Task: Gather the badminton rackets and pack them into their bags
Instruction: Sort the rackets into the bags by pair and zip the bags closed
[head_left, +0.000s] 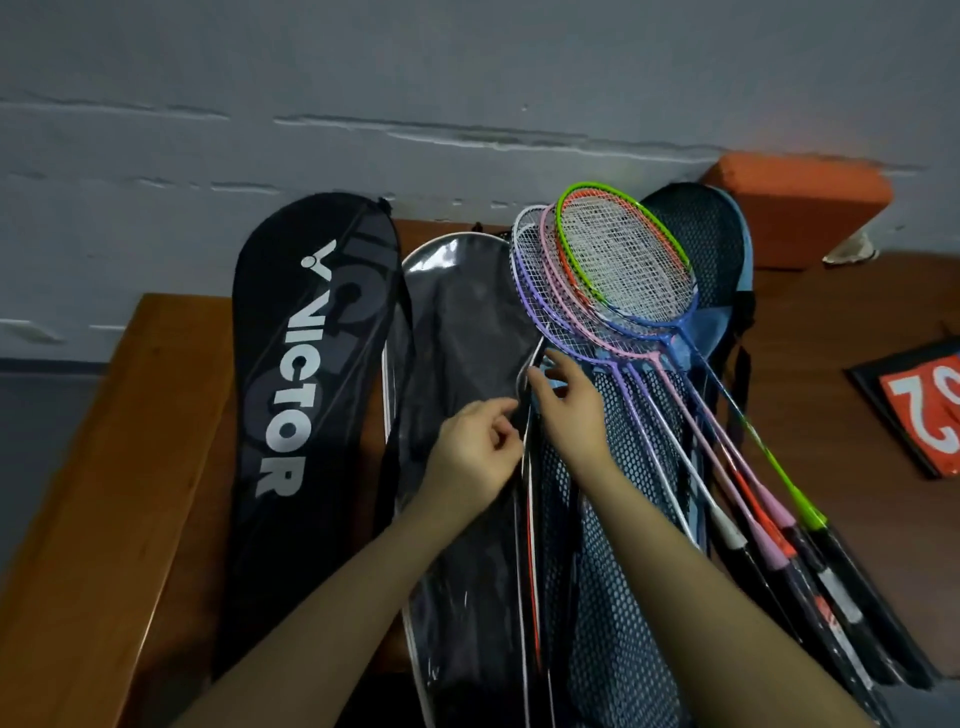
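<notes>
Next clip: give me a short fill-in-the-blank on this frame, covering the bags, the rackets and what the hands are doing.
1. The black bag on the left reads ____.
2. The rackets lie on a blue ____ bag.
3. Both hands, left and right, work at the edge of the ____ bag.
4. The orange card on the right shows the digit ____.

Missing words: VICTOR; mesh; clear; 2

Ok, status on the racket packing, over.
Left hand pinching clear bag edge; right hand fingers at its opening. Rackets unpacked, fanned on mesh bag. Nothing blocking.
</notes>
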